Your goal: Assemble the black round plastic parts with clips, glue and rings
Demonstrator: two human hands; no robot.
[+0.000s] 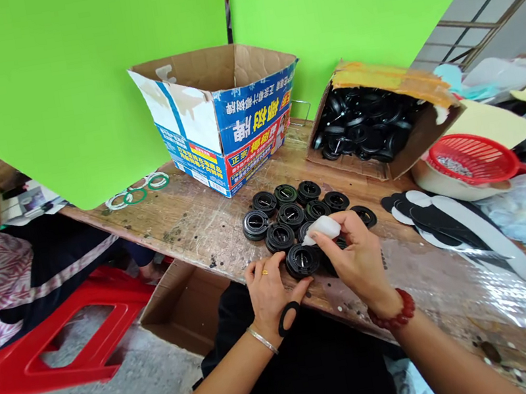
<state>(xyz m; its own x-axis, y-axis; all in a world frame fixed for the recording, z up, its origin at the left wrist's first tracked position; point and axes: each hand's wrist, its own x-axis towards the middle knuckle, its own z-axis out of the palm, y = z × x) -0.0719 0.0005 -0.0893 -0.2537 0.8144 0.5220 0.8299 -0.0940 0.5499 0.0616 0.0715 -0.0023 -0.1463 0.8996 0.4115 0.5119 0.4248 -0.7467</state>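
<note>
My right hand (356, 255) is closed around a small white squeeze bottle (323, 229). The bottle is tilted, its nozzle pointing down and left over the nearest black round plastic part (302, 260). Fingers and thumb of my left hand (269, 292) rest against the left and front sides of that same part, steadying it on the table. A flat black ring (289, 319) hangs around the base of my left thumb. Several similar black round parts (279, 237) stand close together just beyond, some in small stacks. My right hand partly hides the ones behind it.
A blue-and-white carton (251, 119) stands at the back of the wooden table (197, 224). Beside it, a tipped carton (391, 167) holds many black parts. Right: black and white flat cutouts (446, 218) and a red sieve (480, 152). Left: a red stool (73, 320) and a seated person.
</note>
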